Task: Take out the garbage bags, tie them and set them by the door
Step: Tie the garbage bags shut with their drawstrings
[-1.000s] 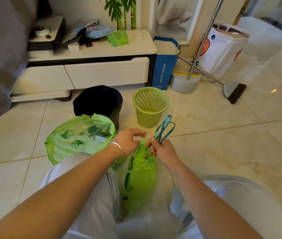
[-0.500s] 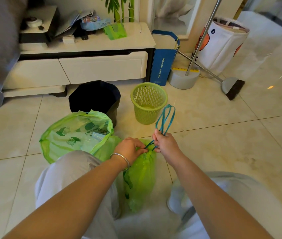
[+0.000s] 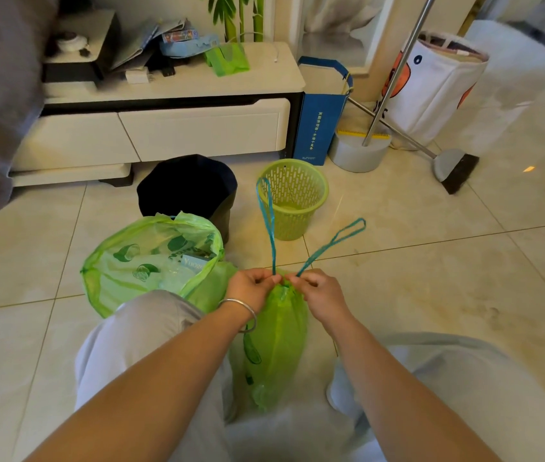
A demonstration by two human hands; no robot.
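I'm mid-tie on the bag (image 3: 276,331) standing between my knees, left hand (image 3: 253,288) and right hand (image 3: 321,293) each pinching a drawstring loop (image 3: 268,225) at its cinched neck, so next I judge the loops must cross and pull into a knot.

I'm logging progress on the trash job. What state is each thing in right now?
Narrow green bag: mouth cinched, not yet knotted.
Teal drawstring loops: pulled out, one pinched in each hand.
Left hand: grip shut on one loop.
Right hand: grip shut on the other.
Wide green bag: open, untied.
Green basket: upright, unlined.
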